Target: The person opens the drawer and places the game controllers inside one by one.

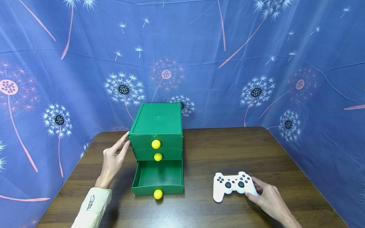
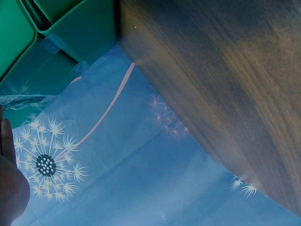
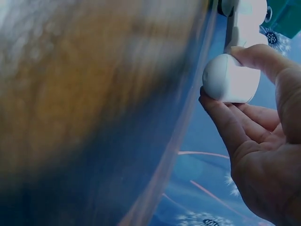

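Note:
A white game controller (image 1: pixel 234 184) is held by my right hand (image 1: pixel 268 199) at its right grip, over the right half of the table. In the right wrist view, the thumb and fingers pinch the rounded end of the controller (image 3: pixel 230 79). My left hand (image 1: pixel 112 161) rests its fairly straight fingers against the left side of a green drawer unit (image 1: pixel 158 118), near the top front corner. The unit's bottom drawer (image 1: pixel 159 189) is pulled out and shows a bare inside. The two upper drawers with yellow knobs are closed.
The brown wooden table (image 1: pixel 216 152) has its back edge close to a blue curtain (image 1: pixel 205 79) with dandelion prints. This cloth also hangs along the left and right sides. A yellow knob (image 1: pixel 158 194) sticks out in front of the bottom drawer.

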The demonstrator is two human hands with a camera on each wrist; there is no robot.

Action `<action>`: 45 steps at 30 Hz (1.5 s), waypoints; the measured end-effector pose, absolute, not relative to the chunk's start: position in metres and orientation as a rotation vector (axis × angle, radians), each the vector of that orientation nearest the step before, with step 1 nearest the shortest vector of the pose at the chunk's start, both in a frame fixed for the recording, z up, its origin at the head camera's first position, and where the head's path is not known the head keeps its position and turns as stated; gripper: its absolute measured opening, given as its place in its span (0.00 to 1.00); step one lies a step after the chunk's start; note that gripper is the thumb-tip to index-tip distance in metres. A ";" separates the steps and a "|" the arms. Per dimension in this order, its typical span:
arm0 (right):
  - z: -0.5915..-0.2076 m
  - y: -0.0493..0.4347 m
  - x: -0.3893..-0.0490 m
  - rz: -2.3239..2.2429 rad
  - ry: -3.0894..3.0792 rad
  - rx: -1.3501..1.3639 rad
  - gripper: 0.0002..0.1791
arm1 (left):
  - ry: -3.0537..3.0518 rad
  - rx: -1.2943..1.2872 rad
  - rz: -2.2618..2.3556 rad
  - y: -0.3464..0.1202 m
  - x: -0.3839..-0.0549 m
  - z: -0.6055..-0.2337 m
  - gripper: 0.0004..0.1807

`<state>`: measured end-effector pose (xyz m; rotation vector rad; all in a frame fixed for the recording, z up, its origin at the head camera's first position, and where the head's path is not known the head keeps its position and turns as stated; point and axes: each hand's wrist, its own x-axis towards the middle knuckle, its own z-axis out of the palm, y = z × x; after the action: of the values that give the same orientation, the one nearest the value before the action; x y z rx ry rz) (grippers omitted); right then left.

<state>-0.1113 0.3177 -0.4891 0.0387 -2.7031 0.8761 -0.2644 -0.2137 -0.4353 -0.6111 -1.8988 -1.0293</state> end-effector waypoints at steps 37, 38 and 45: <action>-0.479 0.265 -0.117 1.134 -2.463 0.054 0.34 | -1.906 -0.614 -1.024 -0.214 -0.264 -0.434 0.28; -0.479 0.263 -0.118 1.155 -2.461 0.047 0.34 | -1.907 -0.614 -1.024 -0.213 -0.264 -0.434 0.28; -0.477 0.249 -0.122 1.258 -2.443 0.042 0.35 | -1.902 -0.614 -1.027 -0.214 -0.264 -0.436 0.29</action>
<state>-0.1220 0.2492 -0.4766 0.0418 -2.4434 1.2584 -0.2641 -0.2140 -0.4359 -0.6143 -1.9017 -1.0275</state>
